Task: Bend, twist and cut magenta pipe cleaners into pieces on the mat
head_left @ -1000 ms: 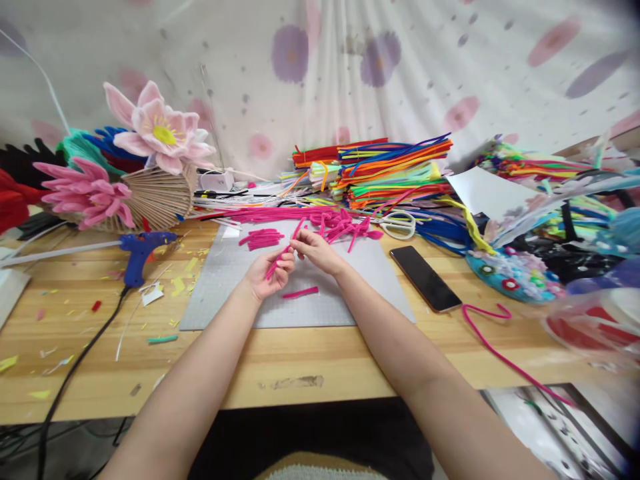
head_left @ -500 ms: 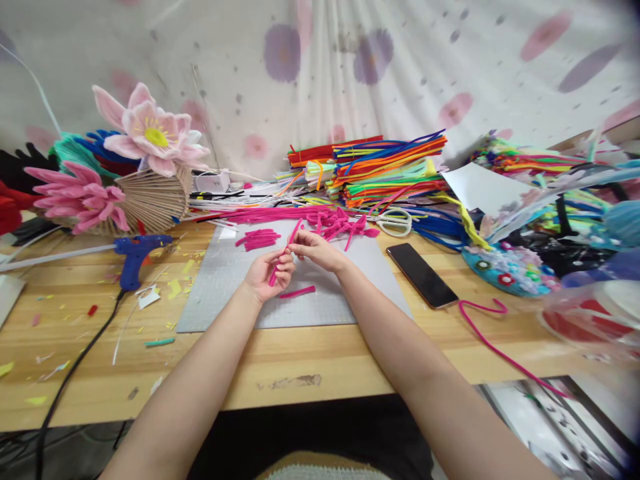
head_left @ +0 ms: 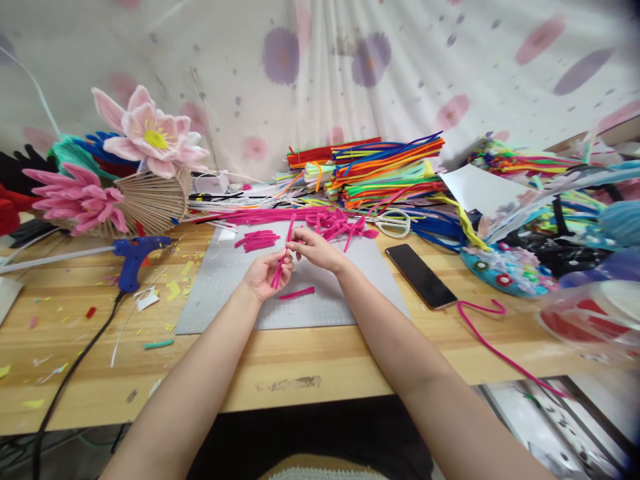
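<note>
Both hands meet at frame centre over grey mat (head_left: 220, 293). Left hand (head_left: 264, 275) is curled, fingers closed round short pink stems (head_left: 278, 273), a small bunch, lower ends poking out under the fingers. Right hand (head_left: 314, 248) is pinched w/ thumb + forefinger on the top of one stem (head_left: 290, 228) that sticks up toward upper centre; the hands touch or nearly touch at the pinch, can't tell which.

One loose piece (head_left: 297, 293) lies on the mat just below the hands. Cut pile (head_left: 258, 240) sits upper left of the hands, tangle (head_left: 340, 224) upper right of them. Scissors (head_left: 395, 223) right of the tangle, phone (head_left: 421, 276) at mat's right edge, long pink stem (head_left: 493, 333) lower right. Glue gun (head_left: 134, 256) at left, cord trailing to lower left. Paper flower (head_left: 148, 131) upper left, colour stack (head_left: 380, 172) top centre.

Risks, my guess:
- Bunch is thin and fuzzy; if left grip loosens, pieces could slide out and mix w/ the loose piece below.
- Right pinch is right at the tip; a hard pull may drag the stem free or bend it.
- Cut wire ends could prick fingertips.
- Forearms are close to phone, a wide elbow move could shove it.
</note>
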Motion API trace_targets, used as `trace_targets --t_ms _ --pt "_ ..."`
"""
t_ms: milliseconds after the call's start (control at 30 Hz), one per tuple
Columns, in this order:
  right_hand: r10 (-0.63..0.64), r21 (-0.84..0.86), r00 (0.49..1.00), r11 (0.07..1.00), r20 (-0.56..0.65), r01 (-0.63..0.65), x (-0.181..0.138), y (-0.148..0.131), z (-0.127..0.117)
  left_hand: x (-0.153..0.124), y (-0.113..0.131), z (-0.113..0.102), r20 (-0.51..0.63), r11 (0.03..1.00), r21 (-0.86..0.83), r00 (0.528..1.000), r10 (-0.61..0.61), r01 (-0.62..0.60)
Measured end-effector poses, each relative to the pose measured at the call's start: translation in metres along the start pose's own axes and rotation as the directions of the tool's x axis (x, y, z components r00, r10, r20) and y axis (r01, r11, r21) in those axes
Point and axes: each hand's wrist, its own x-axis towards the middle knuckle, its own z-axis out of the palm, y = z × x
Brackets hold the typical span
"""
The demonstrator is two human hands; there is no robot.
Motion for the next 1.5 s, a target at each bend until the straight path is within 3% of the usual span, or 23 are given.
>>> trace_targets --t_ms 133,233,267,333,400,433,500,567,667,733,767,833,900,967,1033,1133,1267,1400,1500 --pt "-0.083 -0.238 0.996 0.968 -0.026 0.075 0.002 0.001 0.000 0.003 -0.001 0.003 -0.131 0.945 0.272 0.966 0.224 -0.183" --pt "-0.103 -0.517 0.995 0.852 -0.010 0.083 0.002 0.000 0.000 0.006 -0.002 -0.001 -0.122 0.758 0.581 0.889 0.442 -0.297" --pt "-0.088 -0.603 0.996 0.794 0.004 0.073 0.002 -0.001 0.001 0.008 -0.002 -0.002 -0.086 0.637 0.700 0.848 0.523 -0.322" --pt "-0.037 -0.739 0.999 0.673 0.018 0.038 0.001 -0.003 0.004 0.009 -0.003 -0.005 0.037 0.274 0.917 0.745 0.666 -0.290" --pt "0.018 -0.823 1.000 0.568 0.001 -0.010 0.000 -0.003 0.009 0.009 -0.006 -0.006 0.192 -0.141 0.981 0.645 0.740 -0.131" --pt "0.042 -0.847 0.999 0.530 -0.020 -0.040 0.000 -0.003 0.012 0.008 -0.009 -0.005 0.256 -0.299 0.954 0.613 0.747 -0.034" --pt "0.083 -0.870 0.994 0.482 -0.075 -0.106 0.000 -0.001 0.016 0.008 -0.014 -0.001 0.322 -0.468 0.876 0.586 0.744 0.112" --pt "0.105 -0.869 0.986 0.467 -0.131 -0.165 0.001 0.000 0.019 0.009 -0.018 0.001 0.337 -0.516 0.840 0.584 0.739 0.168" --pt "0.113 -0.826 0.973 0.515 -0.199 -0.229 0.002 0.000 0.017 0.014 -0.019 -0.001 0.313 -0.454 0.883 0.574 0.757 0.117" --pt "0.081 -0.759 0.974 0.614 -0.213 -0.217 0.003 -0.003 0.009 0.017 -0.016 -0.006 0.241 -0.275 0.961 0.588 0.772 -0.033" --pt "0.043 -0.707 0.975 0.681 -0.220 -0.190 0.003 -0.006 0.004 0.019 -0.014 -0.008 0.172 -0.116 0.985 0.611 0.772 -0.132" --pt "-0.070 -0.557 0.962 0.826 -0.265 -0.094 0.002 -0.011 -0.008 0.019 -0.008 -0.010 -0.010 0.301 0.909 0.706 0.708 -0.289" --pt "-0.094 -0.347 0.931 0.937 -0.352 -0.036 0.000 -0.013 -0.020 0.016 -0.003 -0.009 -0.137 0.651 0.694 0.830 0.540 -0.309" --pt "-0.033 -0.125 0.955 0.992 -0.296 -0.004 -0.002 -0.012 -0.028 0.011 0.001 -0.006 -0.160 0.841 0.487 0.923 0.350 -0.235" --pt "0.012 0.031 0.995 0.999 -0.099 -0.009 -0.003 -0.006 -0.028 0.007 0.003 -0.003 -0.133 0.927 0.345 0.970 0.205 -0.148" --pt "0.026 0.050 0.993 0.998 0.115 -0.032 -0.002 0.004 -0.022 0.004 0.004 -0.003 -0.063 0.976 0.210 0.995 0.077 -0.062" --pt "-0.078 -0.163 0.994 0.983 0.076 0.089 0.004 0.007 -0.015 0.004 0.003 -0.004 0.010 0.996 0.085 1.000 -0.014 0.013" --pt "-0.212 -0.427 0.976 0.878 0.056 0.216 0.005 -0.001 -0.016 0.004 0.002 -0.005 0.093 0.994 -0.050 0.991 -0.093 0.098" --pt "-0.227 -0.541 0.969 0.805 0.097 0.243 0.005 -0.007 -0.016 0.004 0.000 -0.005 0.091 0.993 -0.078 0.993 -0.081 0.088"
